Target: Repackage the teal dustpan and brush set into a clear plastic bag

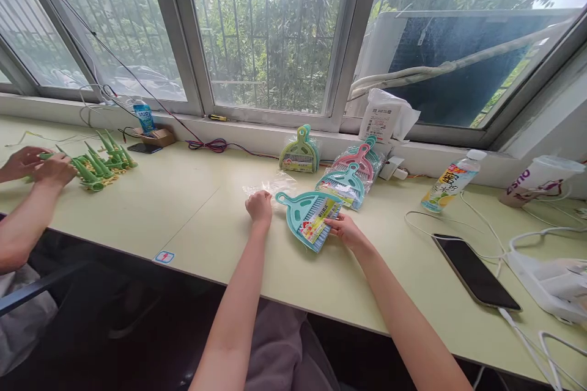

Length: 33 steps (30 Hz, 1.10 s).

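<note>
A teal mini dustpan-and-brush set [308, 215] with a colourful label card lies on the pale green table [192, 208] in front of me. My right hand [343, 229] pinches its lower right corner at the brush bristles. My left hand [260, 205] is closed in a loose fist just left of the dustpan handle, resting on a clear plastic bag [274, 186]. Behind lie a bagged teal set [343, 185], a pink set [358, 161] and a green set [300, 153].
A co-worker's hands [39, 166] at the far left handle green spiky plastic pieces [103, 162]. A phone [475, 270] with cables, a drink bottle [452, 181], a cup [541, 180] and a white charger lie at the right. A small blue bottle [145, 116] stands by the window.
</note>
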### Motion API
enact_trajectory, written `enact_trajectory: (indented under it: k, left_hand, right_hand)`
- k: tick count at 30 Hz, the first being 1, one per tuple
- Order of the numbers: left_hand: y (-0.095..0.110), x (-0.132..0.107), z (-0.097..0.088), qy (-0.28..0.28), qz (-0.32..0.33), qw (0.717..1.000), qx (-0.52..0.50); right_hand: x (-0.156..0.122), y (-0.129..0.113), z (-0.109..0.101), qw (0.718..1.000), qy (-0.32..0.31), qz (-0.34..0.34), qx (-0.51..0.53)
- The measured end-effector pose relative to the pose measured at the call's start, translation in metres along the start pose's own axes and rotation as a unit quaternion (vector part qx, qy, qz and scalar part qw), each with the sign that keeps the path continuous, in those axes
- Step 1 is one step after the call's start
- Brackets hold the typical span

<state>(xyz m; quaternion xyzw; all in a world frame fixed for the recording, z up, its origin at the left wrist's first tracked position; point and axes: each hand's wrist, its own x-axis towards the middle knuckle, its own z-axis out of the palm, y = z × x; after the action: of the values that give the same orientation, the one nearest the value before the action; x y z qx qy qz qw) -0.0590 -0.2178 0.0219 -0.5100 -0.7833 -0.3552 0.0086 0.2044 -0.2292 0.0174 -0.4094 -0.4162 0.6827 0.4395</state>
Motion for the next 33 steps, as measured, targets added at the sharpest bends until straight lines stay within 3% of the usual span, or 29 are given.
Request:
enact_trajectory:
  k: [7, 15, 20, 25, 29, 31, 33]
  left_hand:
    - [0.010, -0.007, -0.002, 0.045, 0.062, 0.997, -0.001]
    - [0.037, -0.023, -0.002, 0.010, 0.183, 0.981, -0.058]
    - [0.047, -0.028, -0.004, 0.007, 0.207, 0.969, -0.134]
    - [0.052, -0.027, -0.006, 0.096, 0.076, 0.965, -0.230]
    - [0.048, -0.020, -0.003, 0.156, -0.063, 0.931, -0.324]
    - [0.043, -0.014, 0.000, 0.134, -0.137, 0.901, -0.389]
    - [0.036, -0.008, 0.002, 0.066, -0.187, 0.845, -0.497]
  right_hand:
    - [0.001, 0.004, 0.003, 0.996, 0.078, -0.043, 0.023]
    - [-0.001, 0.009, 0.014, 0.996, 0.048, -0.070, 0.025]
    - [0.000, 0.009, 0.015, 0.993, 0.075, -0.085, 0.037]
    - [-0.002, 0.007, 0.017, 0.988, 0.082, -0.115, 0.058]
    - [-0.005, 0.005, 0.019, 0.988, 0.062, -0.130, 0.056]
    - [-0.005, 0.005, 0.019, 0.988, 0.057, -0.135, 0.054]
    - [-0.006, 0.006, 0.020, 0.987, 0.051, -0.141, 0.053]
